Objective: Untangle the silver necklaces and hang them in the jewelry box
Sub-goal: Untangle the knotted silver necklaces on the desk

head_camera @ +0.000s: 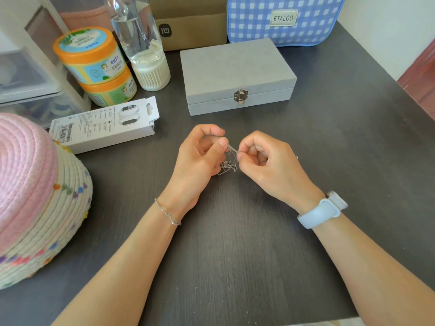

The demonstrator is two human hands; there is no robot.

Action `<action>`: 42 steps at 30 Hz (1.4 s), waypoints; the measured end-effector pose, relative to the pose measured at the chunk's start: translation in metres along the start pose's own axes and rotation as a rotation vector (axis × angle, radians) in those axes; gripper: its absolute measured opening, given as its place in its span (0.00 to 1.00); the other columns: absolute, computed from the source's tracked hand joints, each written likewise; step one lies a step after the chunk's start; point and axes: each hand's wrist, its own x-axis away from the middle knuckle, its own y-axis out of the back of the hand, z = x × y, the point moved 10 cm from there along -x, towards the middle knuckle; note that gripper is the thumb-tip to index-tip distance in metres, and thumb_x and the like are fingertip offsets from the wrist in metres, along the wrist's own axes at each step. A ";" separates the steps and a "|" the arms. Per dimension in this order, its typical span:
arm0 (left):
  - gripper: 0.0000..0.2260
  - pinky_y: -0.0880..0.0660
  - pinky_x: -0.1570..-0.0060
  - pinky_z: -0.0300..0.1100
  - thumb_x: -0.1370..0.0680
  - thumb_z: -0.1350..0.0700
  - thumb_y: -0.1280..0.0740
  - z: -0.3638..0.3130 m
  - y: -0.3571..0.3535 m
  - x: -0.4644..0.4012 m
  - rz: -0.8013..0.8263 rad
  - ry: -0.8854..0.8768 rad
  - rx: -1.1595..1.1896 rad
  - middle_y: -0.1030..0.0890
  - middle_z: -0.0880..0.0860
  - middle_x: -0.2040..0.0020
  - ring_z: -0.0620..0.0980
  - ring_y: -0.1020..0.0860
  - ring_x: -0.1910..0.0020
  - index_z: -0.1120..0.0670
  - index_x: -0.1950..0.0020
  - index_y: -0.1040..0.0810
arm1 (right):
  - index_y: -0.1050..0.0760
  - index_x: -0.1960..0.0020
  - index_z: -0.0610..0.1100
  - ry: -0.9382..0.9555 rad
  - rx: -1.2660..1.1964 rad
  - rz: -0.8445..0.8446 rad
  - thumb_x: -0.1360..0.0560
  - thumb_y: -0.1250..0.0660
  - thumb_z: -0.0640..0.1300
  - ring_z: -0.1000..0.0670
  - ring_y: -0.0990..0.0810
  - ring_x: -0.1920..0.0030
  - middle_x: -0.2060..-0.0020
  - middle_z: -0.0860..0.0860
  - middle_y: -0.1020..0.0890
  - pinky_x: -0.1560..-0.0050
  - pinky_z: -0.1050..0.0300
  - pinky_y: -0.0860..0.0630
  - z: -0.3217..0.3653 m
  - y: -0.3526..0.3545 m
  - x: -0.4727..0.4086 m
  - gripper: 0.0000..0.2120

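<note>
A small tangle of thin silver necklaces (227, 165) hangs between my two hands just above the dark table (235, 243). My left hand (200, 158) pinches a strand between thumb and forefinger. My right hand (266, 161) pinches another strand close by, fingers curled in. The knotted clump dangles below the pinch points. The grey velvet jewelry box (235, 74) stands behind my hands with its lid closed and its metal clasp (240, 96) facing me.
At the left are a pink and cream woven hat (35, 196), a white product box (106, 125), two stacked orange-lidded jars (94, 64) and a clear bottle (143, 43). A cardboard box (190, 24) and a blue checked bag (282, 17) stand at the back.
</note>
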 end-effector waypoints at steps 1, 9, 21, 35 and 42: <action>0.07 0.40 0.76 0.31 0.21 0.66 0.41 0.000 0.001 0.000 -0.008 -0.004 0.009 0.29 0.51 0.65 0.42 0.37 0.74 0.55 0.54 0.30 | 0.33 0.65 0.54 -0.006 -0.007 -0.010 0.32 0.38 0.48 0.54 0.32 0.72 0.76 0.56 0.30 0.65 0.56 0.33 0.000 0.002 0.000 0.05; 0.04 0.40 0.77 0.31 0.26 0.60 0.36 -0.001 0.006 -0.003 -0.016 -0.047 0.070 0.26 0.45 0.68 0.41 0.38 0.76 0.54 0.53 0.30 | 0.30 0.64 0.53 0.049 0.066 -0.010 0.31 0.37 0.47 0.58 0.30 0.70 0.66 0.56 0.29 0.64 0.61 0.37 0.007 0.005 0.002 0.04; 0.08 0.37 0.75 0.29 0.23 0.67 0.37 -0.008 -0.005 0.002 0.023 -0.126 -0.130 0.26 0.44 0.70 0.39 0.34 0.77 0.54 0.57 0.31 | 0.24 0.62 0.48 0.150 0.118 -0.094 0.29 0.36 0.47 0.64 0.28 0.66 0.66 0.60 0.30 0.66 0.62 0.36 0.016 0.010 0.003 0.04; 0.08 0.35 0.74 0.29 0.25 0.66 0.35 -0.007 -0.005 0.001 0.032 -0.085 -0.114 0.23 0.43 0.71 0.38 0.31 0.74 0.54 0.56 0.30 | 0.30 0.62 0.52 0.130 0.126 -0.124 0.29 0.37 0.44 0.61 0.29 0.67 0.67 0.59 0.30 0.65 0.63 0.37 0.013 0.014 0.002 0.04; 0.11 0.36 0.74 0.28 0.25 0.71 0.38 -0.009 -0.009 0.003 0.059 -0.059 -0.154 0.28 0.49 0.62 0.39 0.32 0.75 0.54 0.54 0.29 | 0.28 0.61 0.50 0.124 0.046 -0.119 0.29 0.37 0.44 0.56 0.31 0.70 0.66 0.59 0.28 0.64 0.62 0.36 0.011 0.015 0.000 0.03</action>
